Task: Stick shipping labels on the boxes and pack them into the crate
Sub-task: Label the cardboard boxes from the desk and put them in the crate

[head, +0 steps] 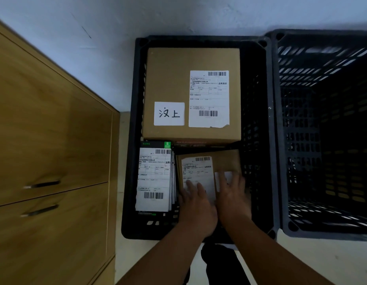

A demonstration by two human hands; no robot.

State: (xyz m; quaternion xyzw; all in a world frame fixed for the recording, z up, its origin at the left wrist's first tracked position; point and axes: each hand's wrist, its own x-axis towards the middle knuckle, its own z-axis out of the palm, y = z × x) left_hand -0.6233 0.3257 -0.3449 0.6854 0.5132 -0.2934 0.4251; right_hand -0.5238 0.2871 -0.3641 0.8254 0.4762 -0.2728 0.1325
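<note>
Pressing the small box (227,159) in the crate (128,182), left hand (197,206) and right hand (234,199) lie flat, fingers seemingly straight.

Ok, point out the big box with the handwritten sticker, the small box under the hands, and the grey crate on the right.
big box (170,79): head view, bare cardboard top.
small box (226,161): head view, bare far-right corner.
grey crate (332,233): head view, near rim.

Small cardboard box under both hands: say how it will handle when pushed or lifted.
Probably stiff: the small cardboard box shows a flat top under the left hand and right hand. Likely light, being small. It should slide, not tip, though the large box and labelled parcel crowd it.
</note>
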